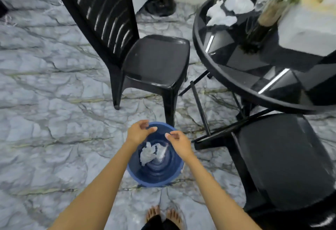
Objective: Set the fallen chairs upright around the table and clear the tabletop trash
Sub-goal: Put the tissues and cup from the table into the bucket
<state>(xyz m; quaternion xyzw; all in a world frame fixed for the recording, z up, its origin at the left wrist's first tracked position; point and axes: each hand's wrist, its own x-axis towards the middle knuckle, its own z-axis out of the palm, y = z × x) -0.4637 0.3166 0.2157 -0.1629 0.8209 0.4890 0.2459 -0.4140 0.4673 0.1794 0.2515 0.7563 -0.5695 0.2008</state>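
Both hands hover over the round blue plastic bucket [154, 173] on the marbled floor, the left hand [139, 131] and right hand [179, 141] empty, fingers loosely curled apart. Crumpled white paper [148, 154] lies inside the bucket. More crumpled white paper scraps [221, 16] lie on the round black glass tabletop [236, 62]. Two black plastic chairs [154, 62] stand upright beside it.
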